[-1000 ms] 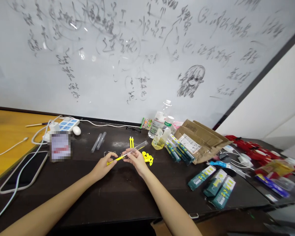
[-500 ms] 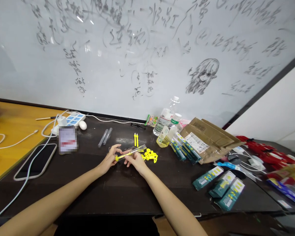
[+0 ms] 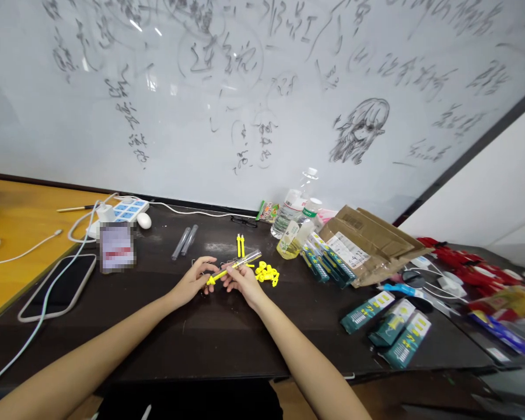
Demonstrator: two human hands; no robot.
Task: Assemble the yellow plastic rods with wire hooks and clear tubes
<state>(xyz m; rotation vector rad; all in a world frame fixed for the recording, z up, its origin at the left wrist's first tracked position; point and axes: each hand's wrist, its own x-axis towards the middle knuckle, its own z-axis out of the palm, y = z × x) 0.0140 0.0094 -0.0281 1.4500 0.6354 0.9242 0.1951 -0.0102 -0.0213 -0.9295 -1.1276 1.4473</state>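
My left hand point(image 3: 196, 284) is closed at the lower left end of a slim yellow stick point(image 3: 217, 276), thumb and fingers about its knobbed tip. The stick slants up to the right and meets a clear plastic tube point(image 3: 252, 255). My right hand point(image 3: 243, 284) pinches the tube near where the two join; its fingers partly hide that spot. Just right of this hand lies a heap of small yellow plastic parts point(image 3: 266, 273). Beyond the hands, two yellow sticks point(image 3: 240, 245) lie side by side. Two more clear tubes point(image 3: 185, 242) rest to their left.
On the left are a phone point(image 3: 58, 289), a power strip point(image 3: 129, 211) and white cables. Bottles point(image 3: 290, 238), green packets point(image 3: 402, 321) and a cardboard parcel point(image 3: 354, 239) occupy the right. Glasses point(image 3: 244, 221) lie by the whiteboard point(image 3: 157, 128) at the back.
Between my hands, more of the yellow stick appears outside the tube. My right hand's grip has shifted slightly up along the tube. The whole view has moved a little.
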